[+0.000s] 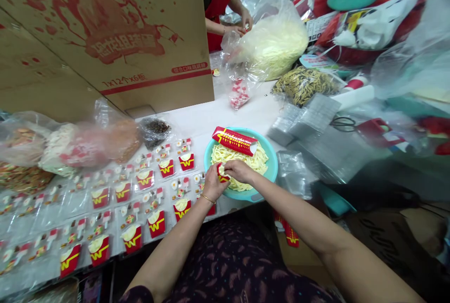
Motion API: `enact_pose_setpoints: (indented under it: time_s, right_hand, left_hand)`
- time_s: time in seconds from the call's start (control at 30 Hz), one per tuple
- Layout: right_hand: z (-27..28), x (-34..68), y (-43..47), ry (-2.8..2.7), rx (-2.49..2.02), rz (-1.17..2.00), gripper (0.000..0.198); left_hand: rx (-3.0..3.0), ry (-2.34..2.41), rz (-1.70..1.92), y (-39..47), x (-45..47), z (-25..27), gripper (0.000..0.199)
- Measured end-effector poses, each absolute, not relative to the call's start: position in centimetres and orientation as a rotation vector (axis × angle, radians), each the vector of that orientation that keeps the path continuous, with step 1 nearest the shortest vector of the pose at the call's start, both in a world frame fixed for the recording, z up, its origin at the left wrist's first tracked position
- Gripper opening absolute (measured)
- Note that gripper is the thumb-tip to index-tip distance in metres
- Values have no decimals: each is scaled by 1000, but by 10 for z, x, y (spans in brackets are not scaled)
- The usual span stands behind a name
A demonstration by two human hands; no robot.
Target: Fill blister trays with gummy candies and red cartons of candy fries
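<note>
My left hand [213,183] is closed around a small red fries box [222,178] with yellow marks, held over the front left rim of a turquoise basin [273,175]. At the box's mouth, my right hand [239,171] pinches pale yellow strips, partly hidden by its fingers. Many more pale strips [259,158] fill the basin. Across its back lies a nested stack of flat red fries boxes [235,141]. To the left, filled red fries boxes [156,223] sit in rows on clear plastic bags, each near small toy-like food pieces [153,203].
A large cardboard carton [154,26] blocks the back left. Bags of small pieces [94,141] line its base. Behind the basin are a big bag of pale strips [274,45] and a co-worker's hands [242,24]. Clear plastic sleeves [295,169] lie at the right.
</note>
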State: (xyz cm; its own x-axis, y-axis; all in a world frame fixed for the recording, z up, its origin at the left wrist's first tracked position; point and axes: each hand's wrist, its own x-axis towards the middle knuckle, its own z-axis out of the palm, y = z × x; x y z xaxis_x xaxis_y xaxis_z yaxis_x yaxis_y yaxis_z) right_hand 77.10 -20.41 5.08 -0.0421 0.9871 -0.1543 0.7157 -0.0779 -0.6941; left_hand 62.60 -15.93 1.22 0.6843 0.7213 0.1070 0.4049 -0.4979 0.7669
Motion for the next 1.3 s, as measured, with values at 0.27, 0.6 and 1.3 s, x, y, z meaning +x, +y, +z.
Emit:
enact_pose_setpoints:
  time_s: [0.27, 0.6, 1.3]
  right_hand:
    - [50, 774, -206, -2000, -1666, 991, 20]
    - [53, 791, -231, -1596, -1581, 888, 36]
    - [61, 792, -229, -1535, -1818, 637, 20]
  left_hand:
    - [1637, 804, 317, -159, 620, 10, 53]
    - [1132, 946, 521, -154, 624, 10, 39]
    - [936, 883, 423, -153, 623, 17, 42]
